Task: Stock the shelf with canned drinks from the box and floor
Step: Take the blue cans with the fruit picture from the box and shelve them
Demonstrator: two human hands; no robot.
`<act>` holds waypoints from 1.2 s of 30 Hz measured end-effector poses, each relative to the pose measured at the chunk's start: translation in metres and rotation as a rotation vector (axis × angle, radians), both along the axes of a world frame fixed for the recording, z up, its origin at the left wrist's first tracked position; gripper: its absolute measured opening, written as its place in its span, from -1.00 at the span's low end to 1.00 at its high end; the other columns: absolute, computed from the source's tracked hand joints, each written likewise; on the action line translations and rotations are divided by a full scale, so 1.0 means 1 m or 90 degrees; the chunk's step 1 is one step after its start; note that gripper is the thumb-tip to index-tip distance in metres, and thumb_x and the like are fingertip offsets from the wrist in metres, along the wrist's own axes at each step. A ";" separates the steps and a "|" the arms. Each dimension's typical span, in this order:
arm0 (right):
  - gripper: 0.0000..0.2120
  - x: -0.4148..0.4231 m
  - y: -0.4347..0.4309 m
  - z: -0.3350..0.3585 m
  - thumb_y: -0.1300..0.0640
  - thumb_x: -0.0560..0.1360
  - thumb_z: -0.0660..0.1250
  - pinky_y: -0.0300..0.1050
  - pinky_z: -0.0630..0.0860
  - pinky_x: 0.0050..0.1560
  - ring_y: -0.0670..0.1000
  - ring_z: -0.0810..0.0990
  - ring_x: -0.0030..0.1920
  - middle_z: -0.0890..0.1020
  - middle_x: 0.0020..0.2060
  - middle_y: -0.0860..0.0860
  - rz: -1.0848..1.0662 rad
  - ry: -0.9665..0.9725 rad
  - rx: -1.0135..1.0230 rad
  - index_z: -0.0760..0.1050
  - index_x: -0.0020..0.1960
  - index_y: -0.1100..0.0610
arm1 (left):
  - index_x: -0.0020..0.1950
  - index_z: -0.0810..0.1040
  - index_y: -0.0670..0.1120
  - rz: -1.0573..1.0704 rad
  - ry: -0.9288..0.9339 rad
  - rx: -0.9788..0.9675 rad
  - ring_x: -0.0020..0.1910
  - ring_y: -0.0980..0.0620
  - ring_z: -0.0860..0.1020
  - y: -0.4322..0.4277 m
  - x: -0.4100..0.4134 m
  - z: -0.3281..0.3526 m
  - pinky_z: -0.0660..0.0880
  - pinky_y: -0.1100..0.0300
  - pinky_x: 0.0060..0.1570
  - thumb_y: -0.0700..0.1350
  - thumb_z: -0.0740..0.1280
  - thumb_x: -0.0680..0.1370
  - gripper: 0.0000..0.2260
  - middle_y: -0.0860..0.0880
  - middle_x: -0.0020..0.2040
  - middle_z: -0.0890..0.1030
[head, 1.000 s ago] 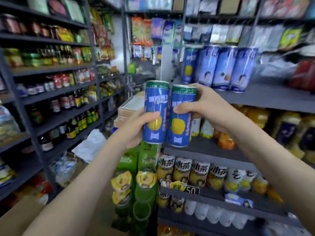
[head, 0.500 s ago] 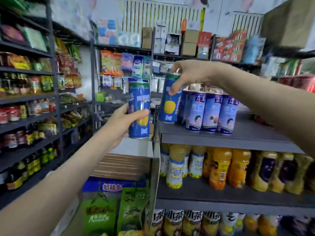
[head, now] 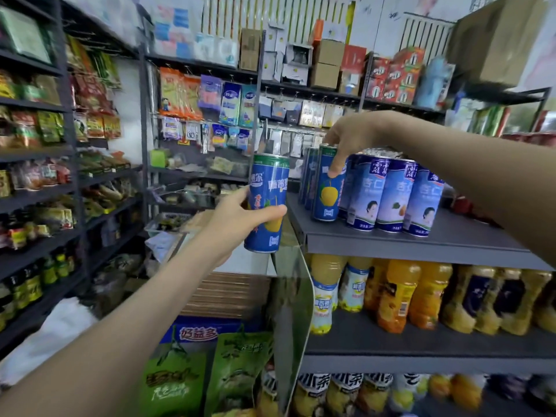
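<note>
My left hand (head: pixel 237 218) grips a tall blue can with a green rim and a yellow fruit picture (head: pixel 266 203), held upright in the air just left of the grey shelf (head: pixel 421 245). My right hand (head: pixel 352 139) reaches from above and pinches the top of a second blue fruit can (head: pixel 326 188), which stands on the shelf's left end. Another dark blue can (head: pixel 308 179) stands behind it. To the right stand several light blue cans with a face on the label (head: pixel 394 197).
Orange and yellow juice bottles (head: pixel 397 296) fill the shelf below. Green snack bags (head: pixel 237 371) and a blue carton (head: pixel 198 332) sit low at the shelf's end. A dark rack of bottles and packets (head: pixel 39 206) lines the left side of the narrow aisle.
Both cans rose from chest height to the upper shelf. My right hand has set its can down on the shelf's left end; my left hand still holds its can beside the shelf.
</note>
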State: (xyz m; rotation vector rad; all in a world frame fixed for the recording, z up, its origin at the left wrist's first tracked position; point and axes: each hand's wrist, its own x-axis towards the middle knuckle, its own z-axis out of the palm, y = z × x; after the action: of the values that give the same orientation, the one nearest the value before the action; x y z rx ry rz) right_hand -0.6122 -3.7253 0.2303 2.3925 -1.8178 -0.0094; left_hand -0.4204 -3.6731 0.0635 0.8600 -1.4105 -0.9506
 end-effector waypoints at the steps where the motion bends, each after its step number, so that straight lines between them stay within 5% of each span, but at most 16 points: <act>1: -0.20 0.000 -0.002 -0.002 -0.10 0.29 0.52 0.14 0.29 0.38 0.19 0.39 0.34 0.43 0.36 0.14 0.000 0.006 -0.007 0.36 0.39 0.25 | 0.10 0.55 -0.04 0.003 0.008 -0.003 -0.08 0.04 0.62 -0.002 -0.003 0.001 0.53 0.20 -0.12 -0.16 0.47 0.42 -0.72 0.00 0.00 0.65; 7: -0.27 -0.002 -0.018 -0.013 -0.17 0.28 0.50 0.22 0.30 0.31 0.20 0.48 0.20 0.55 0.19 0.15 0.007 0.051 -0.084 0.45 0.24 0.30 | 0.26 0.41 -0.10 0.050 0.085 -0.012 0.02 0.04 0.59 -0.009 -0.012 0.001 0.54 0.16 -0.07 -0.13 0.50 0.39 -0.52 -0.02 0.11 0.57; 12: -0.38 -0.007 -0.021 -0.019 -0.21 0.34 0.43 0.21 0.16 0.31 0.20 0.41 0.21 0.53 0.08 0.11 -0.029 0.133 -0.143 0.47 0.17 0.23 | 0.25 0.44 -0.08 0.041 0.147 0.001 -0.10 0.11 0.60 -0.009 -0.009 0.002 0.52 0.32 -0.34 -0.15 0.45 0.44 -0.59 -0.02 0.06 0.59; 18: -0.49 0.001 -0.019 -0.023 -0.13 0.38 0.44 0.16 0.28 0.19 0.13 0.43 -0.03 0.48 -0.07 0.11 -0.022 0.153 -0.151 0.46 0.07 0.26 | 0.19 0.51 -0.02 -0.011 0.159 -0.009 -0.06 0.11 0.63 -0.015 -0.011 0.004 0.53 0.30 -0.19 -0.19 0.42 0.47 -0.69 -0.01 0.09 0.64; 25: -0.38 0.002 -0.020 -0.039 -0.28 0.30 0.43 0.28 0.10 0.36 0.18 0.40 0.18 0.50 0.06 0.11 -0.037 0.260 -0.210 0.47 0.08 0.20 | 0.25 0.52 -0.05 -0.043 0.132 -0.028 0.03 0.04 0.63 -0.027 -0.016 0.006 0.53 0.14 0.02 -0.21 0.43 0.45 -0.63 0.01 0.06 0.65; 36: -0.35 0.002 -0.025 -0.043 -0.25 0.33 0.42 0.25 0.08 0.38 0.19 0.35 0.27 0.45 0.18 0.14 -0.042 0.279 -0.222 0.42 0.19 0.21 | 0.17 0.57 -0.04 -0.047 0.071 -0.052 -0.11 0.15 0.65 -0.035 -0.027 0.003 0.54 0.31 -0.16 -0.21 0.45 0.43 -0.68 0.07 -0.05 0.69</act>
State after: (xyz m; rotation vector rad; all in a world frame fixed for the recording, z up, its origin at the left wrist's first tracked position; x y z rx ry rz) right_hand -0.6101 -3.7506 0.1869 1.9097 -1.5442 -0.1921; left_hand -0.4478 -3.7076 0.0670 0.6870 -1.3830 -0.9753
